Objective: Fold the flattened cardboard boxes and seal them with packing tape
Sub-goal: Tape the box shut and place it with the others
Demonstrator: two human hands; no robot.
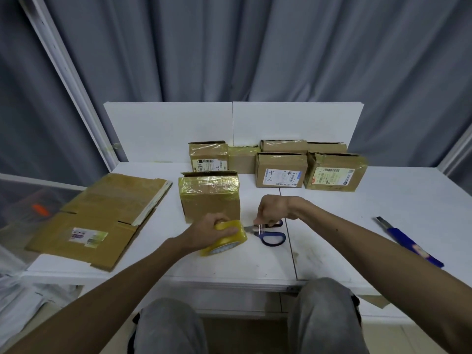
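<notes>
Left hand (pixel 208 232): clasped over packing tape roll (pixel 231 240), centre frame, on table (pixel 332 226). Right hand (pixel 270 210): fingers curled onto blue-handled scissors (pixel 274 238). Taped box (pixel 210 198) just behind; flattened cardboard (pixel 97 218) at left.

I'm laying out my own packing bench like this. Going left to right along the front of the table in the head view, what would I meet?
Flattened cardboard, tape roll in the left hand, scissors partly under the right hand, blue utility knife.
</notes>
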